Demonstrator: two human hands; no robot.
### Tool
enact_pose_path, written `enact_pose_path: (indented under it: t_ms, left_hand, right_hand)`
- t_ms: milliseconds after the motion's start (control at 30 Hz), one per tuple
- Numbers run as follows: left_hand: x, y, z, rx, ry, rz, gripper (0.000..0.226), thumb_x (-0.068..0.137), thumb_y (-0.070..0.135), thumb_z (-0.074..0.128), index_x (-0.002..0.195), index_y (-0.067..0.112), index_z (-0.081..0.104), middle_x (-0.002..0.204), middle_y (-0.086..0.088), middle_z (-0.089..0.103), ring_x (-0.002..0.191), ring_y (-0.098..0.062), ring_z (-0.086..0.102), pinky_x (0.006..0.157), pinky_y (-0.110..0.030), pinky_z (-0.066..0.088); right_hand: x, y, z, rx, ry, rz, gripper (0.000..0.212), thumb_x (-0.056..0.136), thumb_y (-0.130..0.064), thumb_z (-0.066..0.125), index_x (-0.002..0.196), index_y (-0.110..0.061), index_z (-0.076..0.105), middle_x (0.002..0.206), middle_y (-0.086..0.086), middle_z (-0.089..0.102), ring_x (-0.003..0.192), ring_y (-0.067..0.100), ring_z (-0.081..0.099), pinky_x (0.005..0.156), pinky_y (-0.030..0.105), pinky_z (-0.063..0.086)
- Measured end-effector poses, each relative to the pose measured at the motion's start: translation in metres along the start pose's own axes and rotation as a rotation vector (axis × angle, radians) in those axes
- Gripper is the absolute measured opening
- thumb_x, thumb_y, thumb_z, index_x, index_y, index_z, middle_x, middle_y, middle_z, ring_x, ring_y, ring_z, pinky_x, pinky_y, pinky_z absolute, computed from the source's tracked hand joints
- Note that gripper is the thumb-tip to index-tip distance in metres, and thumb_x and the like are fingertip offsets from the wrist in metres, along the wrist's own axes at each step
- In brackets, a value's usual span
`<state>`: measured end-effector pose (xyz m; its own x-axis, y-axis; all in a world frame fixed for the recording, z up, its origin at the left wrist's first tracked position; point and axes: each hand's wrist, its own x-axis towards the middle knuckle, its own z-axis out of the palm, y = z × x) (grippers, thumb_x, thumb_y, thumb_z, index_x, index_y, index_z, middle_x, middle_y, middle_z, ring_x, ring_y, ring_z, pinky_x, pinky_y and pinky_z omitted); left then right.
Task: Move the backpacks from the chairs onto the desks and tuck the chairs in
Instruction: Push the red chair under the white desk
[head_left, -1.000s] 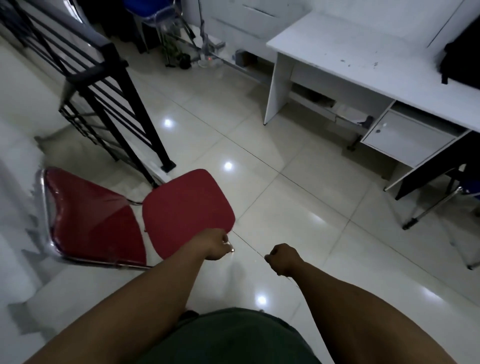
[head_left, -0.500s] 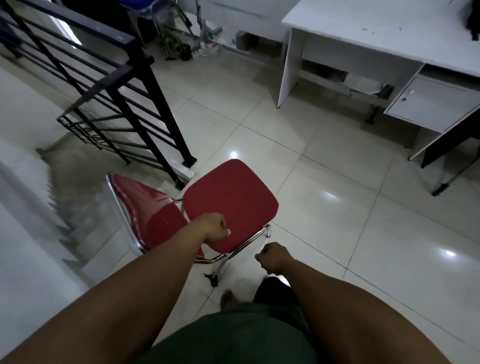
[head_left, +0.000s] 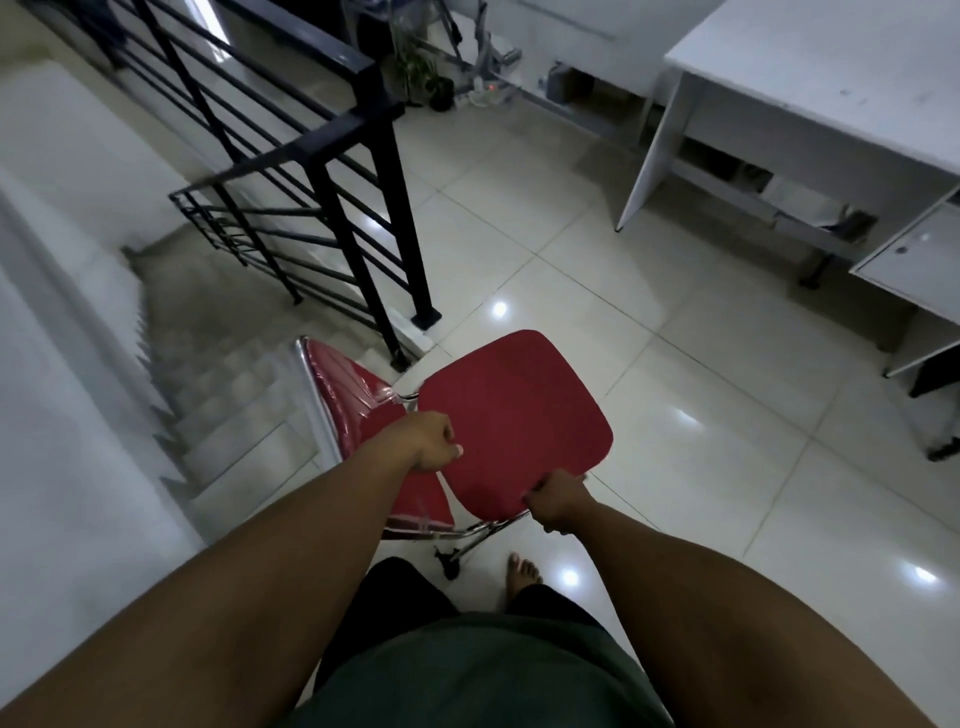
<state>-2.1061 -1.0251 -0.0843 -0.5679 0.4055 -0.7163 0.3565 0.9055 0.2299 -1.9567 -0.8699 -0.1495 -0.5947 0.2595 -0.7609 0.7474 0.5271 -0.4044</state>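
chair (head_left: 514, 421) now gripped by both fists: left hand (head_left: 428, 441), right hand (head_left: 558, 506) | swung toward desk (head_left: 810, 78) | tuck-in pending

Glossy white floor tiles (head_left: 701, 374) fill the room, dotted with bright reflections of ceiling lights. On the left, a black metal stair railing (head_left: 332, 171) guards a descending grey concrete staircase (head_left: 228, 431), flanked by a white plastered wall (head_left: 67, 322). Far back, a small green potted plant (head_left: 423, 78) sits against the wall.
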Motion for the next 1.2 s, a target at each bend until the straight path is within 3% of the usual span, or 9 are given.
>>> enact_pose_path:
  t_ms: [200,367,467,600,667,733,867,1000,1200]
  left_hand:
    - [0.022,-0.037,-0.025,0.136,-0.008,0.070,0.045,0.091,0.046,0.059,0.127,0.019,0.060,0.134,-0.006,0.057,0.121,-0.025,0.053,0.103,-0.035,0.044]
    - [0.034,-0.067,-0.057,0.198,-0.051,0.176,0.047,0.092,0.046,0.059,0.130,0.019,0.057,0.133,-0.006,0.056,0.118,-0.024,0.055,0.101,-0.036,0.046]
    - [0.038,-0.091,-0.075,0.273,-0.058,0.230,0.045,0.092,0.042,0.059,0.130,0.018,0.056,0.134,-0.007,0.056,0.118,-0.025,0.055,0.099,-0.035,0.046]
    - [0.038,-0.108,-0.081,0.269,-0.040,0.296,0.040,0.091,0.039,0.060,0.126,0.019,0.058,0.129,-0.006,0.059,0.114,-0.025,0.057,0.099,-0.037,0.047]
    - [0.039,-0.111,-0.079,0.405,0.002,0.318,0.042,0.090,0.044,0.057,0.125,0.022,0.058,0.125,-0.005,0.062,0.114,-0.026,0.057,0.103,-0.042,0.044]
    - [0.038,-0.117,-0.079,0.593,0.096,0.296,0.042,0.087,0.048,0.054,0.121,0.024,0.060,0.119,-0.004,0.063,0.116,-0.027,0.054,0.111,-0.050,0.032]
    - [0.040,-0.128,-0.080,0.592,0.163,0.255,0.045,0.081,0.051,0.051,0.115,0.024,0.062,0.119,-0.007,0.061,0.120,-0.029,0.051,0.116,-0.049,0.023]
    - [0.036,-0.133,-0.083,0.668,0.080,0.299,0.058,0.083,0.057,0.040,0.128,0.025,0.057,0.131,-0.010,0.054,0.129,-0.033,0.042,0.111,-0.048,0.027]
    - [0.037,-0.144,-0.112,0.720,-0.026,0.450,0.066,0.082,0.077,0.034,0.124,0.034,0.060,0.130,-0.002,0.060,0.126,-0.027,0.045,0.107,-0.046,0.026]
  right_hand:
    - [0.016,-0.034,0.017,0.093,0.076,0.091,0.031,0.094,-0.029,0.053,0.067,-0.015,0.049,0.066,0.003,0.050,0.069,0.023,0.055,0.051,0.022,0.038]
    - [0.024,-0.071,0.042,0.238,0.174,0.179,0.031,0.094,-0.033,0.057,0.099,-0.003,0.065,0.089,0.013,0.059,0.066,0.022,0.054,0.062,0.027,0.045]
    - [0.028,-0.105,0.062,0.305,0.215,0.191,0.042,0.095,-0.035,0.058,0.109,0.003,0.069,0.098,0.019,0.068,0.092,0.030,0.066,0.072,0.024,0.039]
    - [0.022,-0.142,0.082,0.368,0.243,0.199,0.037,0.093,-0.032,0.058,0.102,0.002,0.071,0.100,0.017,0.071,0.093,0.031,0.067,0.071,0.025,0.043]
    - [0.021,-0.151,0.088,0.411,0.243,0.213,0.035,0.091,-0.033,0.060,0.095,0.000,0.071,0.094,0.018,0.071,0.094,0.034,0.070,0.073,0.029,0.051]
    - [0.019,-0.156,0.091,0.472,0.248,0.218,0.029,0.091,-0.031,0.062,0.086,-0.004,0.070,0.084,0.014,0.069,0.084,0.032,0.071,0.069,0.030,0.051]
    - [0.020,-0.164,0.096,0.542,0.237,0.224,0.027,0.094,-0.029,0.062,0.083,-0.006,0.071,0.076,0.011,0.069,0.058,0.022,0.061,0.063,0.032,0.051]
    - [0.023,-0.174,0.101,0.572,0.221,0.226,0.026,0.093,-0.032,0.065,0.074,-0.014,0.067,0.077,0.012,0.070,0.064,0.024,0.064,0.071,0.036,0.056]
    - [0.022,-0.192,0.105,0.671,0.250,0.265,0.020,0.089,-0.032,0.068,0.082,-0.014,0.070,0.076,0.006,0.064,0.067,0.018,0.058,0.060,0.027,0.045]
